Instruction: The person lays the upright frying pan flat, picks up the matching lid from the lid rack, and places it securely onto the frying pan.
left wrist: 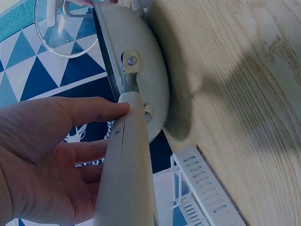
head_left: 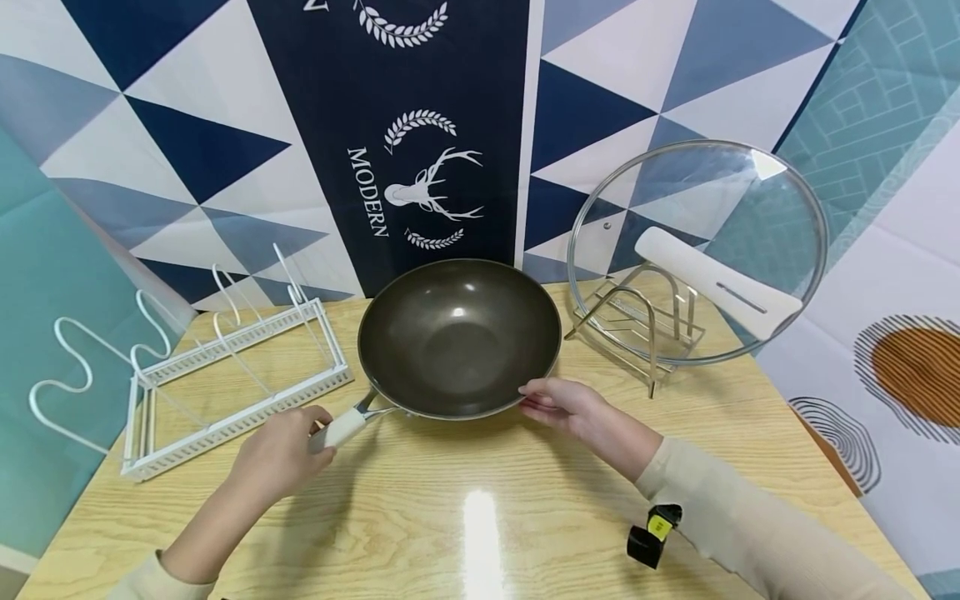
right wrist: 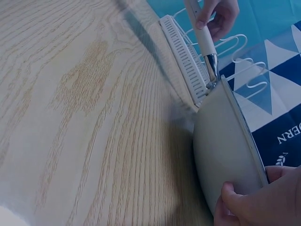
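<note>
The left hand (head_left: 281,450) grasps the pale handle (head_left: 343,427), the surest hold, and just beyond it the dark wok (head_left: 459,342), probably stiff, fairly weighty and slick-sided, reaches across to the right hand (head_left: 564,405), whose thumb and fingers pinch the rim, where support should curb tipping.

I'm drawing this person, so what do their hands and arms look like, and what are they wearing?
The left hand and right hand are bare, with no gloves. Both arms have plain, pale beige sleeves. By the right cuff is a small, blocky black gadget with a yellow label.
</note>
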Demonstrator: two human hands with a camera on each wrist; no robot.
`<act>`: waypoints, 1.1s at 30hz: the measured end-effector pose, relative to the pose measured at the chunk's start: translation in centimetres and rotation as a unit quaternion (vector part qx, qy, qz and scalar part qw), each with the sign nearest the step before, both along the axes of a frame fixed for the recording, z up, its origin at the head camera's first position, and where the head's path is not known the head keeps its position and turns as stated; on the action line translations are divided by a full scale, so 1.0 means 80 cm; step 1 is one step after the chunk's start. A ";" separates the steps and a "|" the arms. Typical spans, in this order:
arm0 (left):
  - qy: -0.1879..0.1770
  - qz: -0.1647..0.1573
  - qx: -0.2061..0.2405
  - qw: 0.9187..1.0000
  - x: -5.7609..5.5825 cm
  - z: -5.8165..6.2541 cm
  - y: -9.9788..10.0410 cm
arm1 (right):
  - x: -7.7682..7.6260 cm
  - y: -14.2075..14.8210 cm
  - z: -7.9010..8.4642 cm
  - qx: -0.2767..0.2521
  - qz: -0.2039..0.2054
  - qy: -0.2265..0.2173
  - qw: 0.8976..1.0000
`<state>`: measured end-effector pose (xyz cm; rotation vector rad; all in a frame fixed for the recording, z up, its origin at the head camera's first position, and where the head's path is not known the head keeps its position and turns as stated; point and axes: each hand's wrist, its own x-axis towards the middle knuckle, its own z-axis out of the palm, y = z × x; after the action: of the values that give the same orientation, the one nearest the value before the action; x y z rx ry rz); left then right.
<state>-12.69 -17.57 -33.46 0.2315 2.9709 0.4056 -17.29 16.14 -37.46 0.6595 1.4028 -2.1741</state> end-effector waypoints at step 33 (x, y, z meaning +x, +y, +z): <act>0.012 0.011 -0.011 1.000 -0.004 0.002 -0.006 | -0.001 0.007 0.005 -0.010 -0.022 -0.019 1.000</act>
<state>-13.05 -18.02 -33.30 0.2040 3.0014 0.3740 -17.36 16.67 -37.06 0.7269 1.3578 -2.1961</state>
